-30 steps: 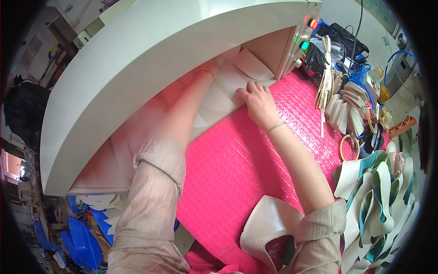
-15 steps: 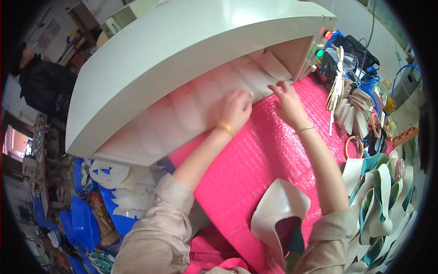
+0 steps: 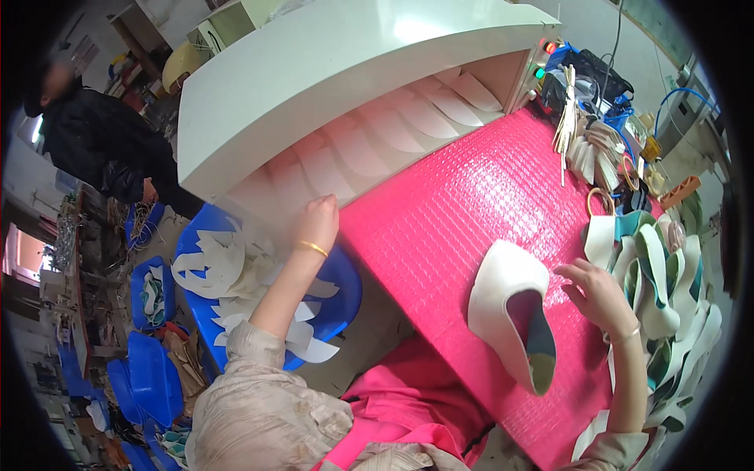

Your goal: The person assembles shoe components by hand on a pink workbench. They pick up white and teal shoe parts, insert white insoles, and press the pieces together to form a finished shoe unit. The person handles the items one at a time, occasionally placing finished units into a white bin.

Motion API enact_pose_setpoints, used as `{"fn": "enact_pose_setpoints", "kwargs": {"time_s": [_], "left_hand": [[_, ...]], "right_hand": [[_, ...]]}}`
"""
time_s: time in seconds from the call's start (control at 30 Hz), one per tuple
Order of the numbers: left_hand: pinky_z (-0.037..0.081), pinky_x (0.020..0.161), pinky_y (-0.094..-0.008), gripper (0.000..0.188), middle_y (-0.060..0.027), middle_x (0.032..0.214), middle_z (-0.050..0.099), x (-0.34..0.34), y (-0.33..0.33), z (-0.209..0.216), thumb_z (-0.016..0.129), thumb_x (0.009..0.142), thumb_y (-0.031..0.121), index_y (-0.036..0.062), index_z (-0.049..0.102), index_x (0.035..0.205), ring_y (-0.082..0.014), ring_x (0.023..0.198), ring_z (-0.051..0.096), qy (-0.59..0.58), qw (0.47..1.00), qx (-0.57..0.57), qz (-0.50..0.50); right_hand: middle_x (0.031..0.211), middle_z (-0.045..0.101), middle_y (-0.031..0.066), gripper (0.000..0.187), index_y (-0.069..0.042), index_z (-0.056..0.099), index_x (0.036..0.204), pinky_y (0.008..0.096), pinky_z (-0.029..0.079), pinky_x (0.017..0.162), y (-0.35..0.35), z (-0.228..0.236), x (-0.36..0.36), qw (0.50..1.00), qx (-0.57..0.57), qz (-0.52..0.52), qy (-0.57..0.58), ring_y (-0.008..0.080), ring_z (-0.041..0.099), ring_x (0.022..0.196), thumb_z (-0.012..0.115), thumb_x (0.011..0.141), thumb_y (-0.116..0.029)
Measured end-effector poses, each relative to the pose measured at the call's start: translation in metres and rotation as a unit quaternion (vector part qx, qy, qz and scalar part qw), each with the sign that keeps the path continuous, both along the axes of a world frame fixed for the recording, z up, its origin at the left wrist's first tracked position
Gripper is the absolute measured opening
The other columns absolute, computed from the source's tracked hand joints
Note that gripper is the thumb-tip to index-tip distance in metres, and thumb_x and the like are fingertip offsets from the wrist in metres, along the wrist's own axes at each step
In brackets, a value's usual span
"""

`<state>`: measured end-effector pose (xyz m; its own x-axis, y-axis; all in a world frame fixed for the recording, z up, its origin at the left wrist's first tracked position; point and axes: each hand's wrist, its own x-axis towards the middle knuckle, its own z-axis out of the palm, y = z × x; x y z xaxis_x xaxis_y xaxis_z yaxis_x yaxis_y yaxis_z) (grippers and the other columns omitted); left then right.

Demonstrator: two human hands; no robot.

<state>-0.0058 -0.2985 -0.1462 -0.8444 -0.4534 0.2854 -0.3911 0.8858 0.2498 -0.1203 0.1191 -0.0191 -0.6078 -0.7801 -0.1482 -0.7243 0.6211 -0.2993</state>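
Observation:
My left hand [image 3: 318, 224] is closed at the left front edge of a white hooded machine [image 3: 330, 86]. Whether a thin piece is pinched in its curled fingers cannot be made out. Inside the machine's long opening, several white curved pieces [image 3: 381, 125] lie overlapping under a reddish glow. My right hand [image 3: 598, 298] is open, thumb and fingers apart, just right of a cream curved piece like a shoe upper [image 3: 503, 275]. That piece stands on the shiny pink table cover [image 3: 424, 235], its dark green lining showing. The hand appears not to touch it.
A blue tub [image 3: 349, 290] heaped with white cut pieces [image 3: 220, 263] stands below my left arm. More cream and teal uppers [image 3: 656, 298] are piled at right, below tape rolls and strips [image 3: 601, 153]. A person in dark clothes [image 3: 106, 137] stands at far left.
My left hand has moved left and down along the machine's front edge. My right hand has drawn back from the opening to beside the shoe upper. My view has shifted, showing more of the tub.

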Motion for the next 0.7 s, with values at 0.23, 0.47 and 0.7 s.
{"fn": "enact_pose_setpoints", "kwargs": {"time_s": [0.23, 0.47, 0.7], "left_hand": [[0.05, 0.067, -0.0404, 0.007, -0.0112, 0.087, 0.062, -0.01, -0.022, -0.028, 0.058, 0.075, 0.01, 0.0048, 0.059, 0.08, -0.031, 0.077, 0.061, 0.035, 0.987, -0.101, -0.117], [0.051, 0.063, -0.0401, 0.012, -0.0109, 0.076, 0.06, -0.019, -0.022, -0.016, 0.053, 0.076, 0.012, 0.0041, 0.058, 0.069, -0.029, 0.074, 0.061, 0.036, 0.975, -0.127, -0.18], [0.051, 0.062, -0.0393, 0.008, -0.0119, 0.075, 0.06, -0.028, -0.048, -0.032, 0.052, 0.076, 0.009, 0.005, 0.057, 0.071, -0.0299, 0.07, 0.061, 0.013, 0.956, -0.166, -0.241]], "right_hand": [[0.08, 0.056, 0.0117, 0.027, -0.005, 0.059, 0.099, 0.0396, 0.045, 0.065, 0.023, 0.026, 0.078, 0.999, 0.011, -0.016, 0.032, 0.0309, 0.056, 0.072, 0.06, 0.072, -0.006], [0.076, 0.053, 0.0109, 0.029, -0.006, 0.058, 0.099, 0.0381, 0.045, 0.065, 0.066, 0.022, 0.118, 0.999, 0.012, -0.031, 0.029, 0.029, 0.055, 0.071, 0.062, 0.07, -0.005], [0.075, 0.054, 0.0102, 0.029, -0.006, 0.058, 0.1, 0.0382, 0.045, 0.064, 0.095, -0.005, 0.134, 0.998, -0.006, -0.048, 0.025, 0.0289, 0.055, 0.07, 0.062, 0.072, -0.007]]}}
